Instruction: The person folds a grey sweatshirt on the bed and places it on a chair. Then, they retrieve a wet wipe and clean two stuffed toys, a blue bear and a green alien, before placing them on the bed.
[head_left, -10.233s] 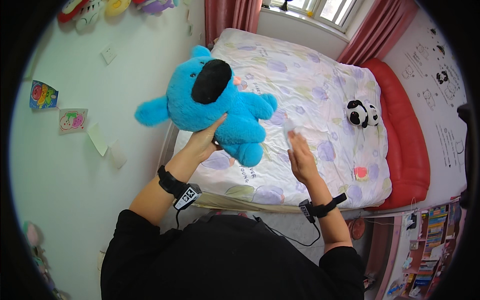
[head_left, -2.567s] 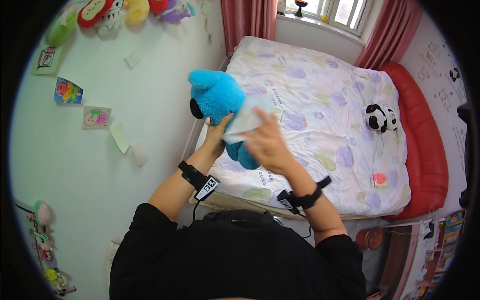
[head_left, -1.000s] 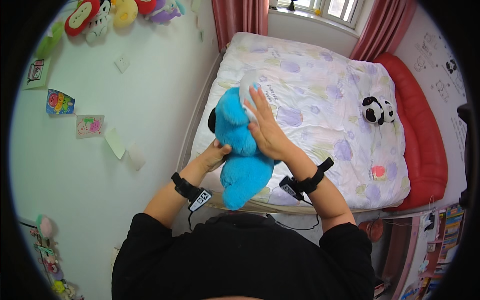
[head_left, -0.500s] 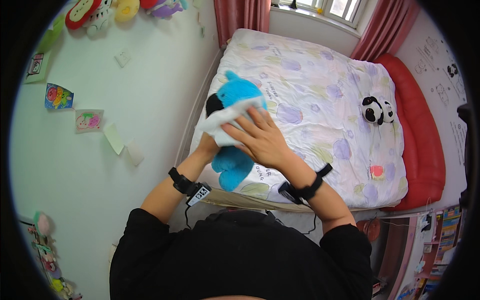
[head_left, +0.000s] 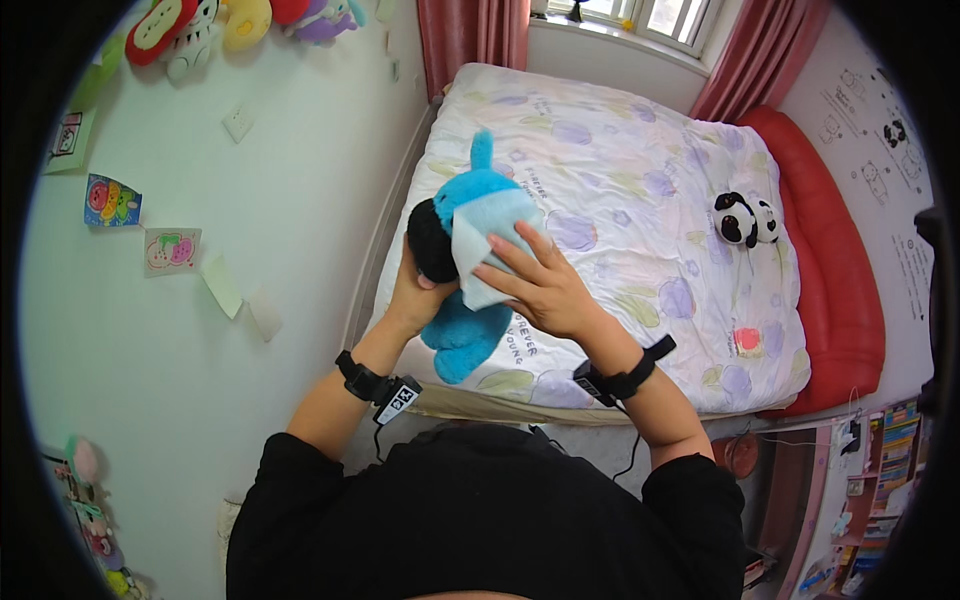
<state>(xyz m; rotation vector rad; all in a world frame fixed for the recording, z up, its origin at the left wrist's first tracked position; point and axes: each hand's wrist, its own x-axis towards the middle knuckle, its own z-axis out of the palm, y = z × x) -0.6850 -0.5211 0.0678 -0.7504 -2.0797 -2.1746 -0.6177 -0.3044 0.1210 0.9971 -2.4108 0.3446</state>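
Observation:
A bright blue plush toy (head_left: 470, 330) with a black snout and a small tuft on top is held up in front of me, over the near left part of the bed. My left hand (head_left: 412, 290) grips it from the left, just below the black snout, its fingers partly hidden behind the toy. Against the right side of the toy's head lies a white cloth (head_left: 480, 240), perhaps a wipe. My right hand (head_left: 540, 285) presses that cloth flat on the plush, fingers spread across it.
The bed (head_left: 640, 280) has a white flowered cover and a red padded headboard (head_left: 830, 290) on the right. Panda plush toys (head_left: 737, 220) lie near the headboard, with a small pink-red item (head_left: 748, 342) closer. A white wall (head_left: 300, 200) stands left; a bookshelf (head_left: 885, 490) is at lower right.
The cloth and my right hand have slid from the toy's front to the right side of its head. The black snout and my left hand's grip now show more clearly.

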